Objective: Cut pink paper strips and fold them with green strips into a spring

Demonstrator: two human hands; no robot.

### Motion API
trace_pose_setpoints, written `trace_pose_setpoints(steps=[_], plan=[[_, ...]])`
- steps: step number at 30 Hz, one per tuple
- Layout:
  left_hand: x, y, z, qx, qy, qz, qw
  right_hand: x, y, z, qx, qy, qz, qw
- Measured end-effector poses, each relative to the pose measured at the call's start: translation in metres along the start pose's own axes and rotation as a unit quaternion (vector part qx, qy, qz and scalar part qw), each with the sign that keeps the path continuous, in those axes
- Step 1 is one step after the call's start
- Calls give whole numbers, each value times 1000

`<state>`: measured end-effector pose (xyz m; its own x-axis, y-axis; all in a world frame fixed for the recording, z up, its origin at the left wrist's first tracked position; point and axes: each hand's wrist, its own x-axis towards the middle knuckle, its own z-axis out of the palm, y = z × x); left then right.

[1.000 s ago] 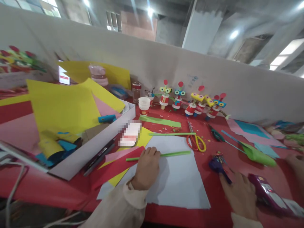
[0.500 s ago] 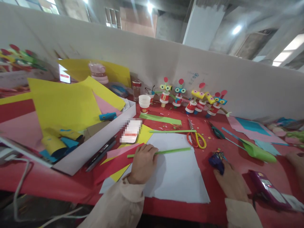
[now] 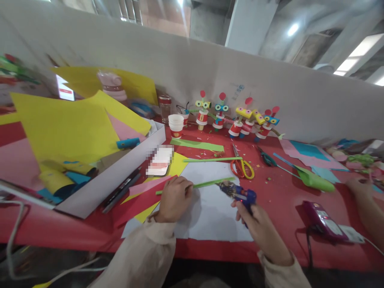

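My right hand point(image 3: 258, 224) is wrapped round the grip of a blue-purple hot glue gun point(image 3: 244, 195) with a small red light. Its smeared nozzle points left, at or just above the right part of a narrow green paper strip point(image 3: 210, 183); whether they touch I cannot tell. My left hand point(image 3: 177, 198), fingers curled, grips that strip near its left part over the white paper sheets point(image 3: 207, 216). Another green strip point(image 3: 213, 160) lies beyond, its right end by the red-and-yellow scissors point(image 3: 242, 166). Red paper point(image 3: 141, 200) sticks out left of my left hand.
Paper-cup figures point(image 3: 220, 120) line the wall, with stacked cups point(image 3: 176, 126) to their left. A white box point(image 3: 111, 176) of coloured paper fills the left side. Pliers point(image 3: 267, 157), a purple device point(image 3: 322, 220) with a cable and another person's hand point(image 3: 360, 192) are at right.
My right hand has lifted the glue gun from the table on the right and brought it left to the green strip. My left hand stays on the strip. The view has shifted slightly.
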<state>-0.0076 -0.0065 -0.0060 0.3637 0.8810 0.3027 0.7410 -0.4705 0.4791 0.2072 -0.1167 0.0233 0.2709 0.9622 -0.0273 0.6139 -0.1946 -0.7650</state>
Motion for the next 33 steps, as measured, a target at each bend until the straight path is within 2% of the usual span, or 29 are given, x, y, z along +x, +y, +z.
trace_pose_setpoints(steps=[5,9,13,21,28,33], plan=[[1,1,-1,-1,1,-3,1000,5,-18,26,-21,1,-44,999],[-1,2,-2,4,-4,0,1000,11,-19,33,-34,0,-69,997],[-2,3,-3,16,-7,-6,1000,12,-18,38,-53,-11,-66,996],[-2,6,-5,29,-10,-8,1000,13,-28,39,-45,-12,-58,997],[-2,6,-5,24,-13,-10,1000,20,-18,38,-13,-15,-66,998],[-2,4,-4,23,-9,-7,1000,21,-11,32,-18,-3,-41,999]])
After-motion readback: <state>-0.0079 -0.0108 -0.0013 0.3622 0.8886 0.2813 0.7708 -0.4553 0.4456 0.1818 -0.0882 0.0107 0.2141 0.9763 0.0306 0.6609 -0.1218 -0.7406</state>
